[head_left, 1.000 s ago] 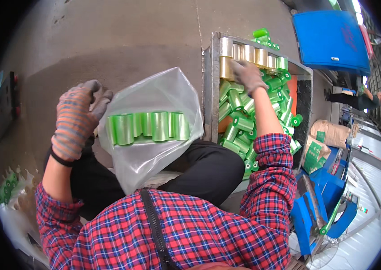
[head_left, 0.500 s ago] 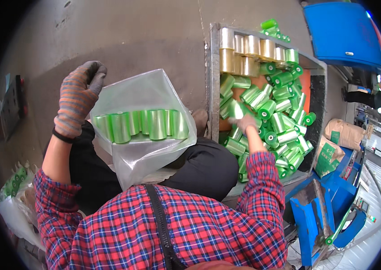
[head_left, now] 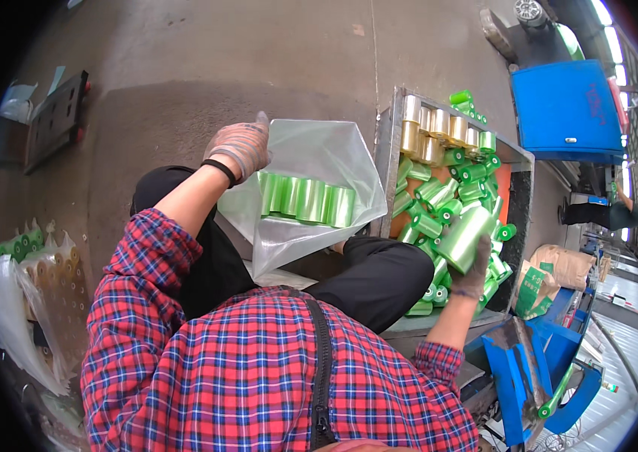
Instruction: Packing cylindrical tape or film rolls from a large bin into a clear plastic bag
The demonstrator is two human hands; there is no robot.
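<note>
My left hand [head_left: 240, 148], in a grey-and-orange striped glove, is closed at the upper left edge of a clear plastic bag [head_left: 317, 147]; its fingertips are partly hidden. Standing side by side inside the bag are several green film rolls [head_left: 307, 200]. My gloved right hand [head_left: 475, 273] grips a shiny green film roll [head_left: 466, 238], raised over the crate [head_left: 386, 158] to my right. Loose green rolls [head_left: 429, 192] lie heaped in that crate, and gold-toned rolls [head_left: 433, 149] stand in rows at its far end.
Green rolls [head_left: 460, 97] lie just past the crate's far edge. Beyond it stands a blue bin [head_left: 569, 109]. Paper sacks [head_left: 560, 267] and blue metal equipment [head_left: 505, 361] are at the right. Bagged rolls [head_left: 51, 275] sit at my left; another person [head_left: 611, 212] is far right.
My left hand has come down and right onto the bag's edge. My right hand has lifted a green roll from the heap. The view has shifted, and the bagged rolls sit closer together.
</note>
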